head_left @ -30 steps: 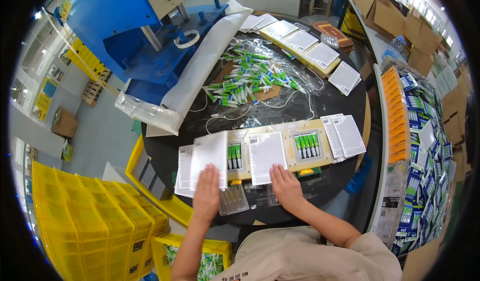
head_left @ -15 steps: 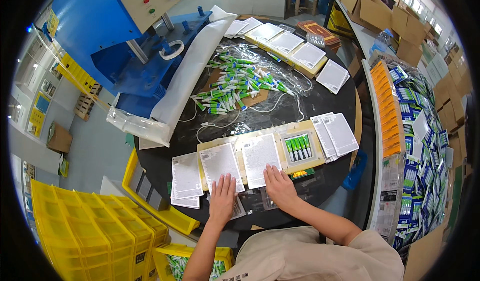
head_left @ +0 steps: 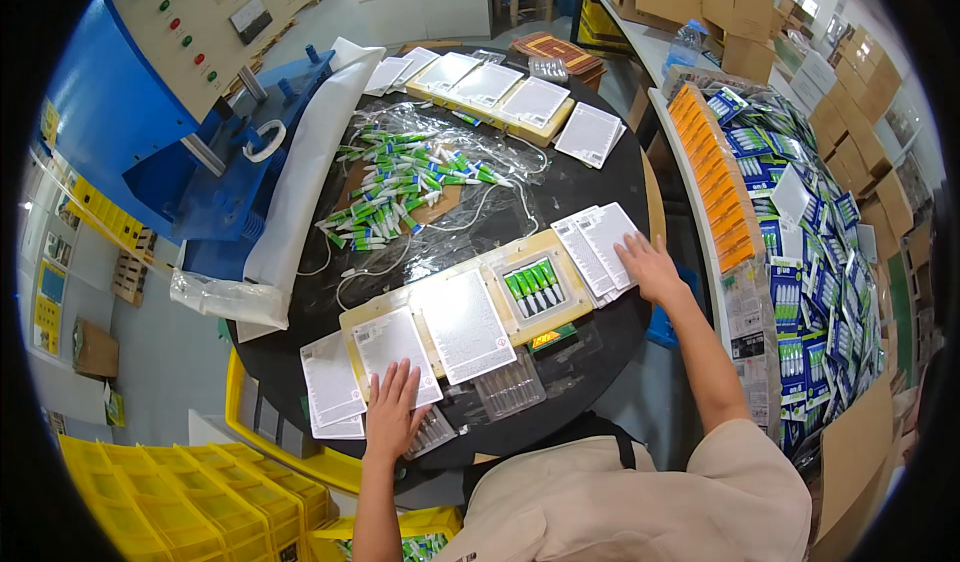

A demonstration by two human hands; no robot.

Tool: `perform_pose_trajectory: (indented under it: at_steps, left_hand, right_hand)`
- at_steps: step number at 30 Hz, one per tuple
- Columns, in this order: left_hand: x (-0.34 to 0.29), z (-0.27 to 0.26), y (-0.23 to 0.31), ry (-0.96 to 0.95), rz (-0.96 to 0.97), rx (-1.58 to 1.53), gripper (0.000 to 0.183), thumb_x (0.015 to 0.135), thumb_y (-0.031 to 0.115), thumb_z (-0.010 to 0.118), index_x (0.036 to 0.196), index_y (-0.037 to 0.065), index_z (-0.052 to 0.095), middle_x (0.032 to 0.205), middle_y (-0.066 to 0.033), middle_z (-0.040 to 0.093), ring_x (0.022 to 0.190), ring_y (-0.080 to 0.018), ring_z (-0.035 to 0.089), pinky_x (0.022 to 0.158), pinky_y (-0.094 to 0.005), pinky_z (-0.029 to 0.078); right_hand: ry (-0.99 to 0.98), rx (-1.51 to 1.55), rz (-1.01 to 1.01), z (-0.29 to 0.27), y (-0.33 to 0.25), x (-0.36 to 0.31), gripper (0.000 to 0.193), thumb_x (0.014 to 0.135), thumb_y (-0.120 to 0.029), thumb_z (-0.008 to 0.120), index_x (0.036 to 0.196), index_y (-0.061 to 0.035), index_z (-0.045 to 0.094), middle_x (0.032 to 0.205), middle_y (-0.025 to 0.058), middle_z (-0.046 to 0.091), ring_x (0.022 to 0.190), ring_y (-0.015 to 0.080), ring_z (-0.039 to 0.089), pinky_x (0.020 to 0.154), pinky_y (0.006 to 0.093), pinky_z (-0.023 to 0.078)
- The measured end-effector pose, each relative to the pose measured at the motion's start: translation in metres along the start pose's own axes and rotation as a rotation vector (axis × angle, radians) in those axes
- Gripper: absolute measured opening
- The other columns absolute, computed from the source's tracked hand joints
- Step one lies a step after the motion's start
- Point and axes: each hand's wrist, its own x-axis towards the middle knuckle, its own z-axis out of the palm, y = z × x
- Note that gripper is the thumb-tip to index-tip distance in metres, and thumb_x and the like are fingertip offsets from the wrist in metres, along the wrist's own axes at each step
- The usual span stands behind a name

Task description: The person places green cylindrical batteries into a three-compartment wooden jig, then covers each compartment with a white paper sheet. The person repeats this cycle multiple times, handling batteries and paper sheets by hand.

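My left hand (head_left: pixel 393 410) lies with its fingers spread on the lower edge of a white printed card (head_left: pixel 398 347). That card and a second white card (head_left: pixel 465 327) rest on a long pale-yellow fixture board (head_left: pixel 490 265). Toward the board's right end, several green-and-white tubes (head_left: pixel 535 287) sit in a clear blister with no card over it. My right hand (head_left: pixel 650 265) is open, its fingertips on the top of a stack of white cards (head_left: pixel 603 247) at the board's right end. Another white card stack (head_left: pixel 330 382) lies at the left end.
Loose tubes (head_left: pixel 400 177) are heaped on plastic mid-table. A second fixture board (head_left: pixel 540 132) with cards lies behind. Clear blisters (head_left: pixel 512 387) are at the near edge. A blue press (head_left: pixel 190 182) stands left, yellow crates (head_left: pixel 170 492) front left, a bin of packaged tubes (head_left: pixel 800 292) right.
My right hand has moved right, from the middle card to the right-hand card stack. My left hand still touches the left card. The whole view has shifted.
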Motion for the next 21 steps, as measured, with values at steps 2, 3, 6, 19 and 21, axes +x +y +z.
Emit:
perform_pose_trajectory:
  at_steps: [2, 3, 6, 19, 21]
  left_hand:
    - [0.006, -0.002, 0.001, 0.034, -0.008, -0.02, 0.071, 0.095, 0.031, 0.066, 0.156, 0.009, 0.039, 0.165, -0.013, 0.032, 0.153, -0.033, 0.028, 0.126, -0.0546, 0.015]
    - [0.008, -0.004, 0.002, 0.018, -0.031, -0.012, 0.07, 0.095, 0.031, 0.067, 0.155, 0.009, 0.04, 0.165, -0.0133, 0.032, 0.153, -0.033, 0.028, 0.126, -0.0554, 0.014]
    - [0.014, -0.011, 0.011, 0.04, -0.047, 0.023, 0.068, 0.094, 0.033, 0.067, 0.152, 0.007, 0.043, 0.163, -0.014, 0.035, 0.152, -0.0323, 0.03, 0.125, -0.0581, 0.014]
    - [0.105, 0.01, 0.117, 0.184, 0.302, 0.03, 0.065, 0.097, 0.038, 0.065, 0.15, 0.004, 0.046, 0.161, -0.0091, 0.04, 0.151, -0.0256, 0.035, 0.125, -0.0555, 0.02]
    - [0.126, 0.017, 0.119, 0.096, 0.334, 0.096, 0.07, 0.1, 0.045, 0.058, 0.154, 0.005, 0.041, 0.163, -0.0076, 0.038, 0.153, -0.0244, 0.029, 0.126, -0.0541, 0.017]
  right_hand:
    - [0.023, 0.055, -0.08, 0.017, 0.01, -0.002, 0.076, 0.08, 0.005, 0.067, 0.151, -0.0086, 0.044, 0.16, 0.0142, 0.04, 0.15, 0.0301, 0.036, 0.123, 0.0534, 0.029]
    - [0.051, 0.065, -0.098, 0.023, 0.013, -0.004, 0.071, 0.083, 0.005, 0.064, 0.15, -0.008, 0.045, 0.159, 0.0143, 0.041, 0.149, 0.0289, 0.037, 0.122, 0.0525, 0.03]
    - [0.142, 0.132, -0.129, 0.031, 0.017, -0.011, 0.066, 0.085, 0.006, 0.059, 0.149, -0.0066, 0.047, 0.156, 0.0149, 0.045, 0.147, 0.0287, 0.041, 0.121, 0.0504, 0.033]
    - [0.218, 0.228, -0.123, -0.014, -0.031, -0.031, 0.058, 0.084, 0.001, 0.062, 0.141, -0.0054, 0.054, 0.15, 0.019, 0.049, 0.145, 0.0341, 0.042, 0.12, 0.0526, 0.033]
    - [0.319, 0.413, -0.178, -0.021, -0.059, -0.025, 0.056, 0.085, 0.0, 0.062, 0.14, -0.0055, 0.055, 0.149, 0.0192, 0.05, 0.145, 0.033, 0.042, 0.121, 0.0522, 0.033]
